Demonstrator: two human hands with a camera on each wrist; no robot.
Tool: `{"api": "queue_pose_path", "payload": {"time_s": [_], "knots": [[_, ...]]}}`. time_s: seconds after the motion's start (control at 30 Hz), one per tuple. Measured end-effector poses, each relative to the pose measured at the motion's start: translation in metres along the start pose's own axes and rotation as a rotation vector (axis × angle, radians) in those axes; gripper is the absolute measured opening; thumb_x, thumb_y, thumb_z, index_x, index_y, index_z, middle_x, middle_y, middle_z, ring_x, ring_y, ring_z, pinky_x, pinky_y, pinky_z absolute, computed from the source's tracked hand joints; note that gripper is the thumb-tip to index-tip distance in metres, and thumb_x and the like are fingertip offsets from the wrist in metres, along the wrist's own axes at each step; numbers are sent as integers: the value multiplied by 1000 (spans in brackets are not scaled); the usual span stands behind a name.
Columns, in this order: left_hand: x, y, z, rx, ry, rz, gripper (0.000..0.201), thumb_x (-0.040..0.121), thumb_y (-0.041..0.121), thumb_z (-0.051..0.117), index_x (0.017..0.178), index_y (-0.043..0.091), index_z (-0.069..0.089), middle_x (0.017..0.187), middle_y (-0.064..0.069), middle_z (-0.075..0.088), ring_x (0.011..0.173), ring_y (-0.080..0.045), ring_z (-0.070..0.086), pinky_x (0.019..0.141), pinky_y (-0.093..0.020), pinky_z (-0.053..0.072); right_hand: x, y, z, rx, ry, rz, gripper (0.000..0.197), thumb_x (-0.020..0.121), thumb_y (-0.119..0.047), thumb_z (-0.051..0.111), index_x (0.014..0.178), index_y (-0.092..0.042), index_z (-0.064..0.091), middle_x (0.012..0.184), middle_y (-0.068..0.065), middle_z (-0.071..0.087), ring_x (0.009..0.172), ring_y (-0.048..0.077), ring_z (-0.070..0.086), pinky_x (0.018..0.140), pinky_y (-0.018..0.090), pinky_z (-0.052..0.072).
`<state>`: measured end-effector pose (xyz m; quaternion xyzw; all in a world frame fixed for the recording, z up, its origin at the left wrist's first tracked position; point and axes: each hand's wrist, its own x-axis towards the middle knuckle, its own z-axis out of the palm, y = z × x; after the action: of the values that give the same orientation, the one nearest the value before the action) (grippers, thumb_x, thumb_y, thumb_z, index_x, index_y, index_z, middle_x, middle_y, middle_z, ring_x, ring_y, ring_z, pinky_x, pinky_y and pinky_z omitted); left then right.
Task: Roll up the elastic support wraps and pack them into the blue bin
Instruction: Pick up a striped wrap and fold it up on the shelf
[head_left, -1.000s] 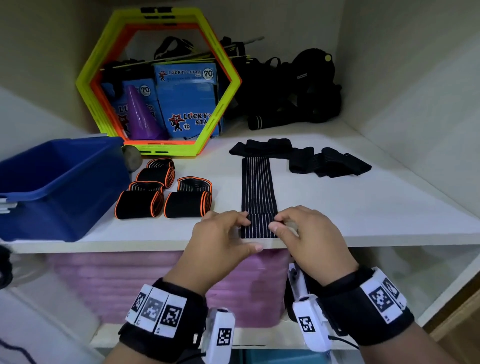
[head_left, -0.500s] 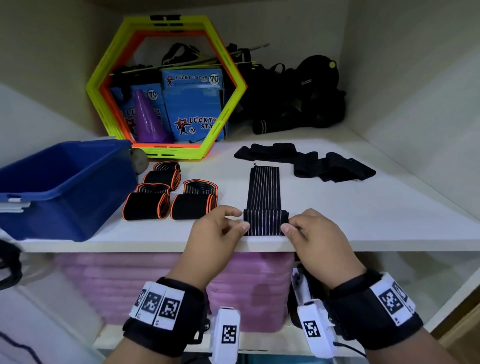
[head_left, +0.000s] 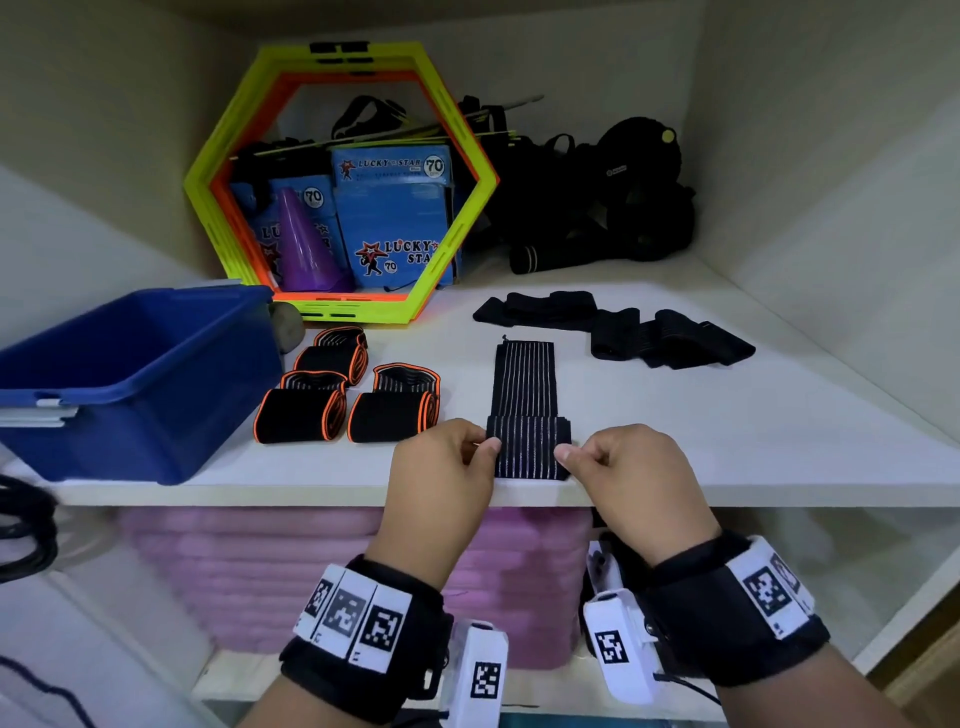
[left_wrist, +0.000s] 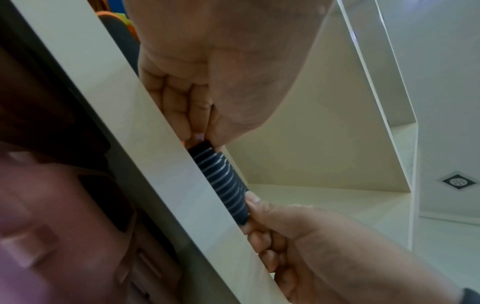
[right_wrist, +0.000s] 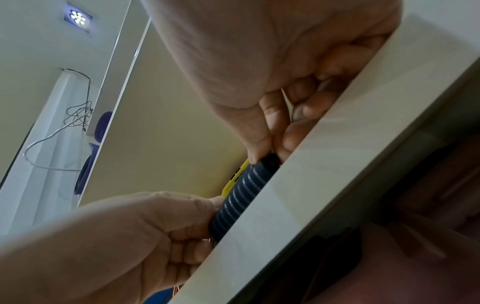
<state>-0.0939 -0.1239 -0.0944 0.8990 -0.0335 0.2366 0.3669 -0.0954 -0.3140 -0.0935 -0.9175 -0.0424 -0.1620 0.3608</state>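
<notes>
A black wrap with thin white stripes (head_left: 525, 384) lies lengthwise on the white shelf (head_left: 727, 441), its near end rolled into a short roll (head_left: 529, 447) at the front edge. My left hand (head_left: 447, 467) pinches the roll's left end and my right hand (head_left: 623, 467) pinches its right end. Both wrist views show the striped roll (left_wrist: 223, 181) (right_wrist: 241, 197) held between thumbs and curled fingers against the shelf edge. The blue bin (head_left: 130, 374) stands at the left of the shelf. Several rolled black wraps with orange edging (head_left: 343, 395) lie between the bin and the striped wrap.
More unrolled black wraps (head_left: 623, 325) lie behind on the right. A yellow-and-orange hexagon frame (head_left: 332, 182) stands at the back with blue boxes and a purple cone inside. Dark gear (head_left: 597, 202) is piled in the back corner. Pink mats (head_left: 337, 561) fill the shelf below.
The roll at the near end has grown thicker, and the flat length of the striped wrap behind it has become shorter. Both hands stayed at the shelf's front edge.
</notes>
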Motion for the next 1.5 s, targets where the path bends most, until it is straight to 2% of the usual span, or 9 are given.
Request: {"api": "queue_pose_path", "payload": {"time_s": [0.23,0.37,0.5,0.7,0.9,1.03,1.17,1.3,1.5], "knots": [[1,10,2,22,-19,-7,36,96,30,61,126,9,65,115,-5,72,105,-21,66,88,-28,50,4,-10,1,22,26,43,12,91,-30,67,95,-19,68,94,-7,71,90,11,66,84,29,52],[-11,20,6,-205,-68,-26,40,99,24,55,136,8,53,99,12,68,99,-9,62,89,-28,48,-5,-20,0,398,-70,98,42,99,-12,56,141,-12,49,139,0,57,118,2,54,98,13,38],[-16,18,5,-322,-203,5,23,98,18,48,118,24,59,96,5,70,90,-15,64,83,-36,52,-9,-20,-1,564,-201,79,50,98,11,42,121,-33,49,108,-31,51,91,-29,53,78,-5,37],[-14,21,8,-124,-285,14,43,91,7,48,133,18,50,124,-5,61,103,-25,61,84,-31,49,-5,-10,5,110,-288,-43,70,88,2,39,155,-17,27,129,6,60,118,21,56,102,38,46],[-21,34,12,-12,-380,-73,72,89,13,41,159,14,20,166,-18,12,153,-25,16,123,-33,20,-11,-17,16,-128,-358,-61,82,89,1,39,159,-14,-1,167,9,9,155,20,-2,125,40,1],[-24,33,15,13,-396,-38,80,83,18,37,160,15,15,166,-21,3,155,-25,6,124,-39,18,-11,-15,20,-120,-347,-86,82,91,-2,39,159,-16,-4,168,6,7,155,16,-5,125,43,-2],[-19,22,10,83,-373,48,70,93,5,51,157,10,23,165,-12,21,152,-19,21,119,-17,15,-6,-8,16,-93,-257,-139,70,92,-4,46,157,-13,21,159,7,34,150,20,22,123,35,17],[-16,6,0,195,-339,111,59,90,28,63,145,22,44,155,5,43,138,-19,44,115,-43,34,-6,3,11,-92,-128,-213,51,92,-24,64,141,-23,54,140,-6,56,132,17,43,113,27,31],[-13,-8,-9,190,-276,149,49,81,37,62,130,36,61,126,11,59,113,-18,54,97,-46,47,-8,10,15,-13,-96,-236,39,93,-31,66,132,-26,64,131,-12,55,120,12,45,107,30,38]]}}
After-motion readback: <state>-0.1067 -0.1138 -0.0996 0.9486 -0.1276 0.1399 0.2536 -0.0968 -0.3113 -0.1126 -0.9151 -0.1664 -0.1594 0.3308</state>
